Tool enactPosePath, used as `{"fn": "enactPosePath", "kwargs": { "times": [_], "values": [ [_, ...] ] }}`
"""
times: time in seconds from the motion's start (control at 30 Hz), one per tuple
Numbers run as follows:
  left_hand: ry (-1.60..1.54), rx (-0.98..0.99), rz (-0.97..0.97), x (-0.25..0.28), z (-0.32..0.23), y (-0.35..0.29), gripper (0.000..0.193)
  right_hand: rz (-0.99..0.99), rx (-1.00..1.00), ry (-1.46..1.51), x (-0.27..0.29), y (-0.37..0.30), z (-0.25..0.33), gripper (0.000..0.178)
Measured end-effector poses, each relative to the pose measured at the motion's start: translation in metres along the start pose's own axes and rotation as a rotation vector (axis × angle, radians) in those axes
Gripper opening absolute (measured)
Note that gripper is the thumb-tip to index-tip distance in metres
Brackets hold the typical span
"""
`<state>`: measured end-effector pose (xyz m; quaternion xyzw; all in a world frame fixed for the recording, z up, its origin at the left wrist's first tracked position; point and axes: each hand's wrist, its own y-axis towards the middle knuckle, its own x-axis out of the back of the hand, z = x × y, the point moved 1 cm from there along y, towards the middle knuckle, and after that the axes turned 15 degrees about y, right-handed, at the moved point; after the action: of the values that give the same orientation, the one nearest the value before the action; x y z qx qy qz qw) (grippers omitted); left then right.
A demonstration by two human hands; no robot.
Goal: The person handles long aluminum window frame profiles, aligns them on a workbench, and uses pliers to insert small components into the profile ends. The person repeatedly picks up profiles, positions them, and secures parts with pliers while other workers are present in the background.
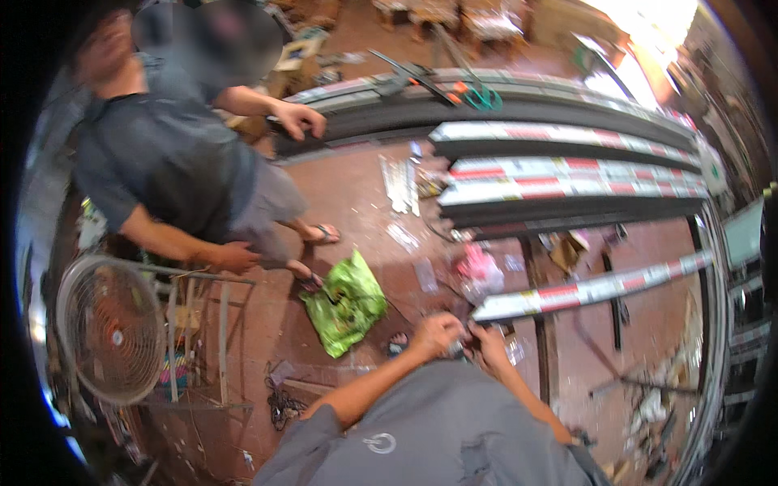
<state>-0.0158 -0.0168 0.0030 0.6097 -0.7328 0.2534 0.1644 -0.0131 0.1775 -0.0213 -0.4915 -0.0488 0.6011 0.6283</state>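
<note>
In front of my chest, my left hand (438, 335) is closed, fingers bent around something small and pale that I cannot make out. Close beside it, my right hand (490, 349) is also closed, its fingertips pinched at the near end of a long metal profile (583, 292). What it grips is too small and blurred to name. That profile has a pointed end and white, red and grey film along its face, and it runs off to the right. Just beyond my hands lies a pink plastic bag (480, 269).
More film-covered profiles (575, 190) lie stacked beyond, with scissors (481, 97) on the farthest. At left stand another person (174, 162) and a round fan (112, 330). A green bag (347, 304) and scraps lie on the red tile floor (365, 219).
</note>
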Motion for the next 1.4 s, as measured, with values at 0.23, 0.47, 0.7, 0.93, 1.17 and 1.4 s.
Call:
{"fn": "enactPosePath", "kwargs": {
  "times": [0.23,0.47,0.7,0.93,1.17,1.4],
  "values": [
    [-0.093,0.096,0.028,0.001,-0.008,-0.002,0.023,0.013,0.085,-0.034,0.003,-0.006,0.007,0.019],
    [-0.062,0.124,0.066,0.002,-0.006,0.003,0.024,-0.033,0.111,0.037,0.007,-0.007,-0.001,0.015],
    [0.052,0.146,0.173,0.009,-0.002,0.019,0.030,-0.051,0.123,0.029,0.008,-0.004,0.000,0.014],
    [0.257,-0.025,0.332,0.021,-0.010,0.046,0.026,-0.078,0.130,0.012,0.008,-0.002,0.001,0.011],
    [0.237,-0.126,0.306,0.029,-0.017,0.040,0.021,-0.092,0.115,-0.002,0.003,-0.007,0.006,0.011],
    [0.478,-0.277,0.324,0.029,-0.028,0.052,0.022,-0.077,0.112,-0.045,0.008,-0.003,0.005,0.012]
  ]
}}
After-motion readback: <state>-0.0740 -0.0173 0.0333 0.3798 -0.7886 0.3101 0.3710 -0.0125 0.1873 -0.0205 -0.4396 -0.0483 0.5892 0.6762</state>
